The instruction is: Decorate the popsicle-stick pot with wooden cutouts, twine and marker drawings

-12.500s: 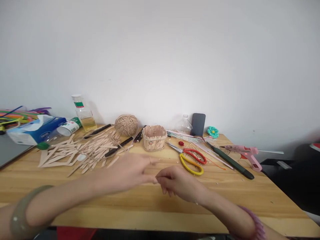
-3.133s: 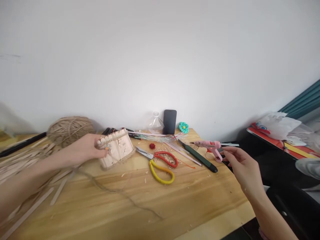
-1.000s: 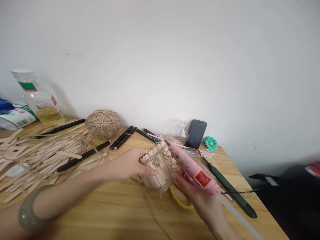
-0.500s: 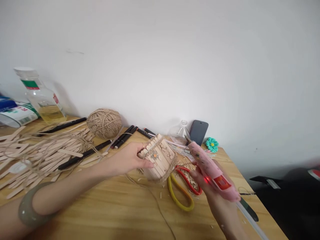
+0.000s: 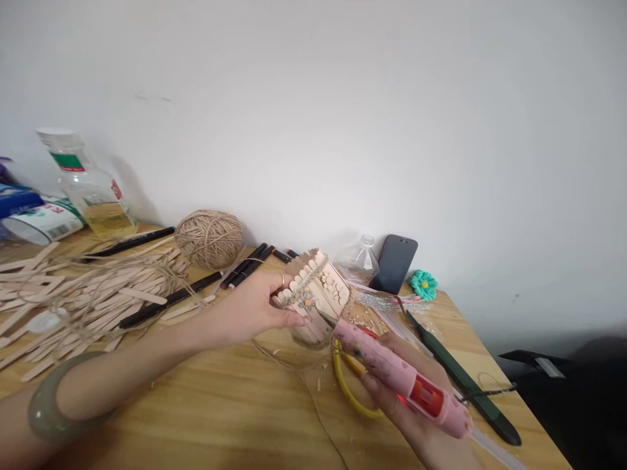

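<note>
A: Entry one, hazards?
B: Stick basket (image 5: pixel 321 287), centre of the table, tilted, pinched at its left wall by the left hand (image 5: pixel 255 307): thumb outside, other fingers mostly hidden. Pink glue gun (image 5: pixel 382 356), closed in the right hand (image 5: pixel 416 405), nozzle (image 5: pixel 327 318) at the basket's decorated face; contact cannot be told.
A: Likely faults?
B: Burn to the left thumb, should the nozzle slip; it lies near. Smeared glue across the orange-centred flower (image 5: pixel 308 303), should the tilted basket turn under a one-sided pinch. Snag: loose twine (image 5: pixel 313 401) trailing near the basket, and yellow-handled scissors (image 5: pixel 347 391) below the gun.
A: Entry two, surface?
B: Wooden table (image 5: pixel 220 418), pale grain, scattered wood chips. Left: heaped craft sticks (image 5: pixel 122 294), with twine tangled over them. Far left: bottle (image 5: pixel 105 202) of yellow liquid, a white-and-green cup (image 5: pixel 49 222) on its side. Far middle: twine ball (image 5: pixel 209 239), dark markers (image 5: pixel 252 264). Far right: phone (image 5: pixel 394 264), turquoise flower (image 5: pixel 424 285). Right: dark green tool (image 5: pixel 465 385).
A: Room?
B: Plain pale wall (image 5: pixel 313 117) behind; dark furnishings, unidentified, beyond the right edge.
</note>
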{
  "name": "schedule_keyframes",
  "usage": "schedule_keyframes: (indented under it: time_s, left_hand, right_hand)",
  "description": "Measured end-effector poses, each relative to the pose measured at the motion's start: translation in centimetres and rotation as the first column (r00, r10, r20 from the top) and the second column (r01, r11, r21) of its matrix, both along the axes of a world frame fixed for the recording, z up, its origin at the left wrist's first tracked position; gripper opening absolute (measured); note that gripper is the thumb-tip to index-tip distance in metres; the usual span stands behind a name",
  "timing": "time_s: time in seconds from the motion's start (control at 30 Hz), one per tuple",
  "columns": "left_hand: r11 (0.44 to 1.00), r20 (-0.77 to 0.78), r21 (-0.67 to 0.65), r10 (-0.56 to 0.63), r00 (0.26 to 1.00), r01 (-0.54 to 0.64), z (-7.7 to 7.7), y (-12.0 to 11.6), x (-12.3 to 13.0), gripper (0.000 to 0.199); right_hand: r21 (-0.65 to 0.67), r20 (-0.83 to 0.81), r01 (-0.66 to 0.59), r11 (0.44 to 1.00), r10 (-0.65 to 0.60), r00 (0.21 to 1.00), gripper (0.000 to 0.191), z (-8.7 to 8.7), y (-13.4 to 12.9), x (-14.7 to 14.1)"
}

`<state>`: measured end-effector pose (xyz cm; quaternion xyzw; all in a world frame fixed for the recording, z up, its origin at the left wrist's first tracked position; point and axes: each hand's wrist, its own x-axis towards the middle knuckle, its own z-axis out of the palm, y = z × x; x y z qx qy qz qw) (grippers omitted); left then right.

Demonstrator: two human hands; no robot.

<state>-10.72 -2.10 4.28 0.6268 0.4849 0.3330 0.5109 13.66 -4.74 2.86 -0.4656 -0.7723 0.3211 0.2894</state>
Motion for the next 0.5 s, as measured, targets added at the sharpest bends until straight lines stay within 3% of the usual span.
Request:
schedule_keyframes:
  time_s: [0.4,0.5]
  left_hand:
    - [1.000,-0.051,0.018,-0.020,0.998,0.021,0.3,-0.3,0.2,0.021]
    - [1.000,-0.035,0.017,-0.026,0.999,0.027,0.4,-0.4,0.2,0.021]
  right_hand:
    - [0.008,-0.025,-0.034,0.999,0.035,0.999,0.038,-0.5,0.1,0.4]
    - [0.044,0.014,-0.040,0.998,0.039,0.999,0.038,-1.3,0.1,0.2]
